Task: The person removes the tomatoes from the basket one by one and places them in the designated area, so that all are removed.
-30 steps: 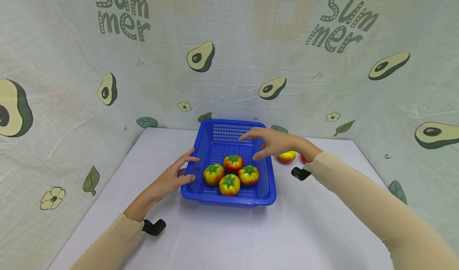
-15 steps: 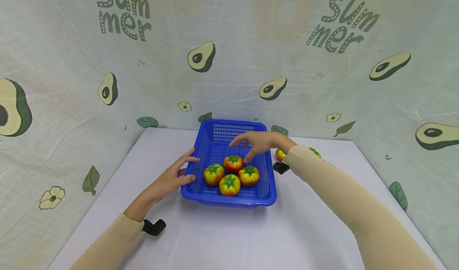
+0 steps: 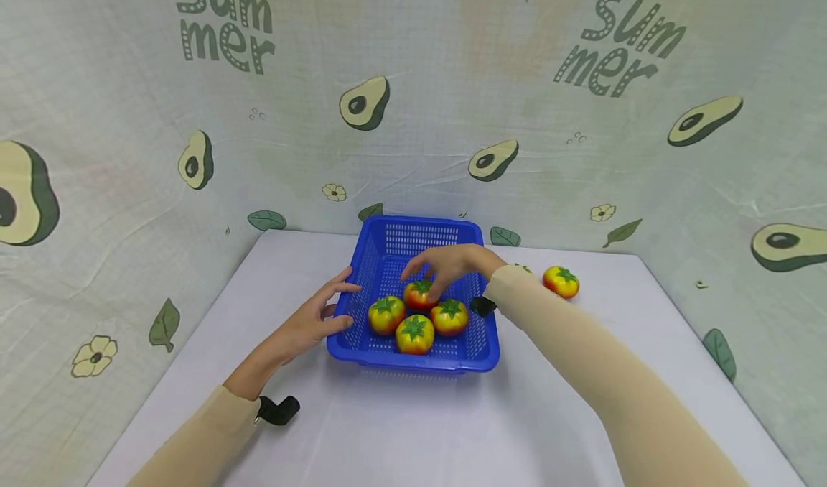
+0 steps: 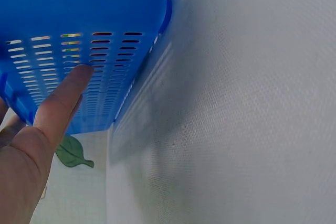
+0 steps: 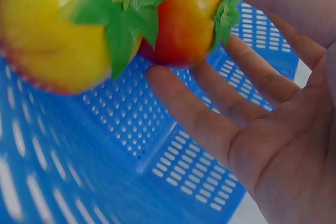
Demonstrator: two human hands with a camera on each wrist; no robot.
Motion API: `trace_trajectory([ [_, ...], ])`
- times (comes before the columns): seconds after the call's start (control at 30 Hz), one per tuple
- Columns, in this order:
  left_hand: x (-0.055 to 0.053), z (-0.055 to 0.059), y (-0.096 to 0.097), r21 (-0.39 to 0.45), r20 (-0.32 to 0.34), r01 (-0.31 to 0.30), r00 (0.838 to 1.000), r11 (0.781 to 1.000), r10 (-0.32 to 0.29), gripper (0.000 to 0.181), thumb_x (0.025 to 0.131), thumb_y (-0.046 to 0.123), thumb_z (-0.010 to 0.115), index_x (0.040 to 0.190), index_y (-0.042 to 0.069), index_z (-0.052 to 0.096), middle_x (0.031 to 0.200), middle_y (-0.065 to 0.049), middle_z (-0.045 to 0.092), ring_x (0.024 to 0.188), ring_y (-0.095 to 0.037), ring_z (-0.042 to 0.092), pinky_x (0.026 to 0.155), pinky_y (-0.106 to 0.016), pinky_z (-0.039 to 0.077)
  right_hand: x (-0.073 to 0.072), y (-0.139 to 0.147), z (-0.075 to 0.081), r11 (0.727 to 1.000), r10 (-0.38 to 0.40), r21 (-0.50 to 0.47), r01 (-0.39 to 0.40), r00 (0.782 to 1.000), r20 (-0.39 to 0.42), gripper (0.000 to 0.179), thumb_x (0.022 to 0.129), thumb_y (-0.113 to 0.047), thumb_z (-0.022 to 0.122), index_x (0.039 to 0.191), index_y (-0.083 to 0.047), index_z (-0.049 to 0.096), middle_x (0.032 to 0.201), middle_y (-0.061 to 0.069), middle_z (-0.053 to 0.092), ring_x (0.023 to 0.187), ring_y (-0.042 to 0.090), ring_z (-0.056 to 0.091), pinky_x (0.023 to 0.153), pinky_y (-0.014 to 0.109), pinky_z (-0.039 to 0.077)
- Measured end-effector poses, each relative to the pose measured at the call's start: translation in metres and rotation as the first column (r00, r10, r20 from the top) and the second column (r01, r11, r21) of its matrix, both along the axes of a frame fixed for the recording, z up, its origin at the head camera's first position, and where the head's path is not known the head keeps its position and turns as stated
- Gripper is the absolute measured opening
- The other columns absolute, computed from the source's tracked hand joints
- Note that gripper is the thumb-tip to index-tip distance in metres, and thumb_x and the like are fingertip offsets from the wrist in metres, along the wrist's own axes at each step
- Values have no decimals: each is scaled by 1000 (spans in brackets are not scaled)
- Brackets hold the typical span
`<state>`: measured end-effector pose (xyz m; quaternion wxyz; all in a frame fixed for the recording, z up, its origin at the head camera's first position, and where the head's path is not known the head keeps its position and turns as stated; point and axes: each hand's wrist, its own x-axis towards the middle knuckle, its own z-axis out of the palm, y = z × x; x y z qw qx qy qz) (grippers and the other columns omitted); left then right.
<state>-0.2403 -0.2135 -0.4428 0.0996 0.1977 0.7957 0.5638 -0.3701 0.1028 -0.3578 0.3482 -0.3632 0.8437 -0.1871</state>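
A blue slotted plastic basket [image 3: 413, 363] stands on the white table, several toy tomatoes in its near half. My left hand [image 3: 306, 327] holds the basket's left side, thumb and index finger over the rim; in the left wrist view a finger [image 4: 63, 100] lies against the outer wall. Inside the basket my right hand [image 3: 446, 262] hovers over the reddest tomato [image 3: 416, 297], the farthest back. Its fingers are spread around that tomato [image 5: 184, 19] without closing on it. Closer to the right wrist camera is a yellow tomato [image 5: 52, 30] with green leaves.
Right of the basket, a red-yellow tomato [image 3: 561, 281] lies on the table [image 3: 568, 350]. Another tomato [image 3: 525, 268] is mostly hidden behind the right sleeve [image 3: 568, 329]. A printed cloth [image 3: 426, 113] hangs around the back and sides.
My right hand has moved left and down from the basket's right rim to the reddest tomato, uncovering a tomato on the table. My left hand stays put on the basket.
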Motion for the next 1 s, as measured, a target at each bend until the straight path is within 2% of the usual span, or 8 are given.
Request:
trace_trajectory([
  [0.17,0,0,0,-4,-1,-2,1000,1000,2,56,105,11,64,157,11,45,180,-3,2,152,-59,30,112,-62,48,1,-7,-3,999,16,28,-16,1000,2,58,96,-10,78,150,-22,61,162,8,49,147,38,48,106,44,57],
  [0.33,1,1,2,-2,-8,-5,1000,1000,5,55,104,10,64,156,14,46,180,-4,2,153,-59,27,114,-65,44,2,-11,-5,999,-8,49,7,1000,22,57,96,-8,78,149,-21,62,160,9,50,142,33,52,102,40,60],
  [0.47,1,2,2,-2,-14,-7,1000,1000,7,56,104,9,64,157,11,45,180,-5,3,154,-59,27,115,-65,42,3,-13,-9,998,-14,67,12,1000,26,56,96,-7,77,148,-22,63,156,8,52,134,29,57,100,38,60],
  [0.7,1,3,2,-1,-9,-9,1000,1000,9,57,104,9,64,157,9,44,180,-5,2,153,-60,27,113,-64,44,3,-16,-12,997,-32,71,27,997,64,56,96,-4,77,147,-21,62,159,11,49,132,28,58,98,38,62],
  [0.8,2,3,2,-6,-14,-13,1000,1000,13,57,104,9,64,157,9,44,180,-4,3,155,-59,24,115,-66,41,4,-17,-11,997,-40,70,35,996,80,56,96,-3,76,147,-20,62,160,12,47,132,29,59,97,39,62],
  [1.0,1,2,2,-6,-17,-10,1000,1000,10,57,104,9,64,157,8,45,180,-5,3,155,-59,23,115,-66,41,4,-17,-8,997,-26,76,20,997,69,54,96,-2,76,146,-20,62,159,12,49,127,27,61,95,37,63],
])
